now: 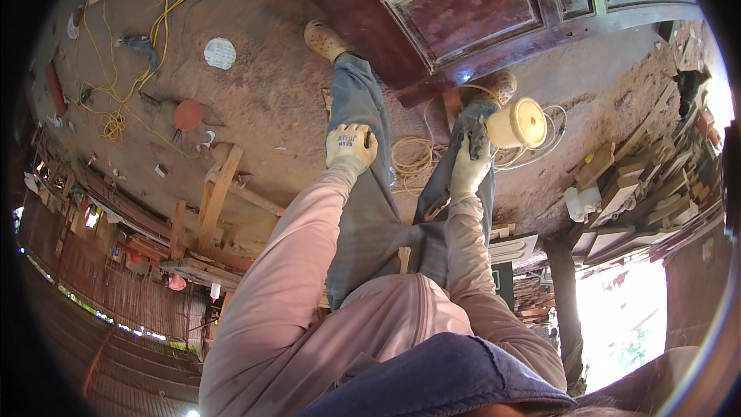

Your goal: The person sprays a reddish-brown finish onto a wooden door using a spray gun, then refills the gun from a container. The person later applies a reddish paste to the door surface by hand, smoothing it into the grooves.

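My right hand (468,170), in a pale work glove, is closed around the grip of a spray gun (478,137). A cream cup with a round lid (519,124) is fixed to the gun and sits tilted beside my right knee. My left hand (351,147), gloved too, is curled closed against my left thigh. Something small and dark shows by its thumb, and I cannot make out what it is. Beyond my feet stands a dark red-brown panelled wooden door (471,11), its glossy surface catching light at the right.
A pale hose (413,156) lies coiled between my legs. Yellow cords (113,125), a power tool (140,50) and a red round object (188,115) are on the dirt floor at left. Scrap wood (641,193) is piled at right; a timber frame (220,189) stands at left.
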Action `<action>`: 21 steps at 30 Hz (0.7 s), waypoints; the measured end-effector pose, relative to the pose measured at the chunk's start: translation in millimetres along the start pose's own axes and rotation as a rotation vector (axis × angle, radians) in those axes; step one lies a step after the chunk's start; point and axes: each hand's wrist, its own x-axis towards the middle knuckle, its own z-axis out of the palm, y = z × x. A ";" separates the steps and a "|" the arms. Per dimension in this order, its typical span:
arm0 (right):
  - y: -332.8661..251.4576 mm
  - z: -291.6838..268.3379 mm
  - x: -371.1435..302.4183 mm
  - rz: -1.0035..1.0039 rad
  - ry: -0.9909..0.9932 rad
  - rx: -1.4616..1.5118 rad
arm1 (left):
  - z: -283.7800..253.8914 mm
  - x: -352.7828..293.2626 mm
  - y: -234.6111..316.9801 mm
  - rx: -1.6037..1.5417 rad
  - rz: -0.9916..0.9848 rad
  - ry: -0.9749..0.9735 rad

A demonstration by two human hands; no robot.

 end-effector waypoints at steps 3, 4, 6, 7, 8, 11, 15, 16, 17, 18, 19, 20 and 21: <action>-17.3 -8.3 36.9 -0.029 -0.211 0.076 | 12.7 1.4 -4.2 0.024 0.026 0.009; -26.8 -10.5 53.0 -0.022 -0.306 0.106 | 15.9 1.1 -4.8 0.035 0.035 0.016; -37.3 -8.9 87.7 -0.154 -0.240 0.077 | 18.5 2.0 -3.6 0.053 0.050 0.029; -43.5 -7.8 107.6 -0.217 -0.192 0.134 | 19.0 0.6 -2.9 0.058 0.045 0.036; -49.7 -12.6 126.2 -0.292 -0.111 0.064 | 19.5 -0.2 -2.0 0.064 0.042 0.041; -50.5 -35.6 177.8 -0.469 0.081 -0.086 | 11.7 1.7 4.8 0.085 0.023 -0.040; -39.3 -72.5 194.7 -0.456 0.037 -0.242 | 16.4 1.9 6.3 0.118 0.055 -0.001; -39.2 -83.2 184.2 -0.436 -0.037 -0.228 | 15.7 3.0 9.3 0.119 0.060 0.000; -36.9 -90.9 174.9 -0.419 -0.119 -0.210 | 15.3 2.4 11.0 0.121 0.055 0.003; -18.8 -98.8 168.6 -0.448 -0.228 -0.177 | 15.7 1.9 12.0 0.123 0.050 0.006; -8.2 -105.8 154.1 -0.295 -0.312 -0.173 | 19.4 1.3 10.7 0.139 0.055 0.022; 5.1 -113.5 142.8 -0.314 -0.390 -0.206 | 20.9 1.5 9.8 0.142 0.062 0.030; 17.7 -120.0 133.3 -0.340 -0.430 -0.230 | 22.3 2.4 10.0 0.148 0.069 0.038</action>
